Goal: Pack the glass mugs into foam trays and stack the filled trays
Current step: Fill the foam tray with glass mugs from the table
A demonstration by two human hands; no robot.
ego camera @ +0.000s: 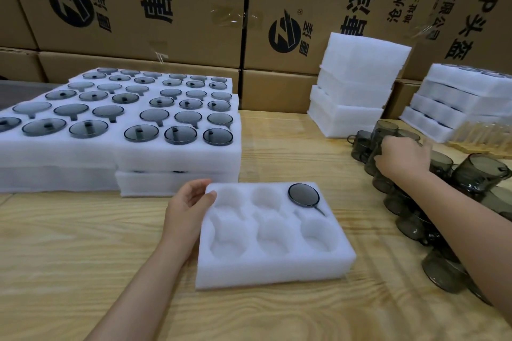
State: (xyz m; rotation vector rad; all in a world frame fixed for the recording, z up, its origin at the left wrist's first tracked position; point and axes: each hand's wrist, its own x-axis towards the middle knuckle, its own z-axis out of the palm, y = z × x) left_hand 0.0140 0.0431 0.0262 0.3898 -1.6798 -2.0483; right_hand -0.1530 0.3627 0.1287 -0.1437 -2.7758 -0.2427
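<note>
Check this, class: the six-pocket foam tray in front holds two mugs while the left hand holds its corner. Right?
Wrong on the count: the head view shows one mug, in the far right pocket of the foam tray, not two. The left hand does hold its corner.

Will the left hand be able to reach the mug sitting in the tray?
Probably yes: the left hand grips the tray at its far-left corner, and only empty pockets separate it from the mug.
</note>
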